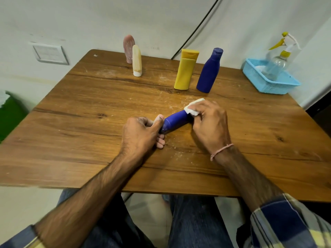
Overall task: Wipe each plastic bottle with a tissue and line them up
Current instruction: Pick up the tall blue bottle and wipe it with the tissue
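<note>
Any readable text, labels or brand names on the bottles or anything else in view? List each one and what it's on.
None readable.
Yellow bottle, tall blue bottle, cream tube and pink tube: no print shows.
Small blue bottle held in both hands: only faint white marks, too small to read.
Spray bottle: no label shows.

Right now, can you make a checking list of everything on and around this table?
Surface: wooden table, scratched, white crumbs near the middle.
Job's things: small blue bottle held on its side; tissue pressed on it; yellow bottle, tall blue bottle, cream tube, pink tube standing at the back.
Clutter: spray bottle in a blue basket.
Grippers: left hand grips the bottle's end; right hand holds the tissue.
Cables: black cable along the wall.
Surroundings: wall plate; green thing, unclear.
</note>
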Tool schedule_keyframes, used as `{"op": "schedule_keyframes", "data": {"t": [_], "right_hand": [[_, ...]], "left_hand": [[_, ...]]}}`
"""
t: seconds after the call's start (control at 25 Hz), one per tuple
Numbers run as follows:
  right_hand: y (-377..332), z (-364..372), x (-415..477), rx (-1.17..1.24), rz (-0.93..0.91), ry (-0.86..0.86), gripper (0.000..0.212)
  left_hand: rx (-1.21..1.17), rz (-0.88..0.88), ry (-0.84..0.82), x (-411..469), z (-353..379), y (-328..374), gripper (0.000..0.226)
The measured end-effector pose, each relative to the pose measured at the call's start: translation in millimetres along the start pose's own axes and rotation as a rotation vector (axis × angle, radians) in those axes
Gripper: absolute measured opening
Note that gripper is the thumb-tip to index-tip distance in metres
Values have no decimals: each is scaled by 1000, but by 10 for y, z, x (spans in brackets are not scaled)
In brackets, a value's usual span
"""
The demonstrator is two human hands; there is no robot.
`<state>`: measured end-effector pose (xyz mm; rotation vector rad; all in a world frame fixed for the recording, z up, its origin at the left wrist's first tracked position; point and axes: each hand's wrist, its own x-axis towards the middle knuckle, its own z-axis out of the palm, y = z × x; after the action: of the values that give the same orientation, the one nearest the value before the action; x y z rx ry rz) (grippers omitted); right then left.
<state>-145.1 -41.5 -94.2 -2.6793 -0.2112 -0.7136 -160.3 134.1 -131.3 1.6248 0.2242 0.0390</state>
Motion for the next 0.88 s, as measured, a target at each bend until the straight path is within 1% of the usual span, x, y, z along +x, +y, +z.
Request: {"op": "schedule_keyframes", "data": {"t": [0.16, 0.28, 0.36, 0.52, 0.6, 0.68, 0.76, 0.84, 0.88], "right_hand": [[-412, 213, -379, 135, -279, 49, 32], [-400, 260, -410, 220, -302, 57, 32], [-373, 244, -428, 251, -327, 28, 33], [-242, 169, -370, 281, -431, -62, 35], [-126, 115, -338, 226, -434, -90, 31], [-30, 35, -308, 185, -317, -89, 28], [19, -57, -250, 259, -78, -35, 27], [15, -138, -138, 456, 209, 39, 21], [2, -175, -68, 634, 336, 56, 16]], "left_hand": [[-79, -112, -17, 75, -17, 26, 42], [-95, -181, -17, 118, -20, 47, 41], [-101, -223, -15, 128, -33, 84, 40], [-137, -280, -37, 120, -38, 158, 38], [-154, -320, -44, 130, -49, 209, 36], [-176, -372, -64, 133, -65, 259, 36], [-166, -402, -80, 140, -79, 283, 36], [-150, -413, -83, 142, -86, 292, 36], [-144, -418, -84, 143, -83, 294, 36]]}}
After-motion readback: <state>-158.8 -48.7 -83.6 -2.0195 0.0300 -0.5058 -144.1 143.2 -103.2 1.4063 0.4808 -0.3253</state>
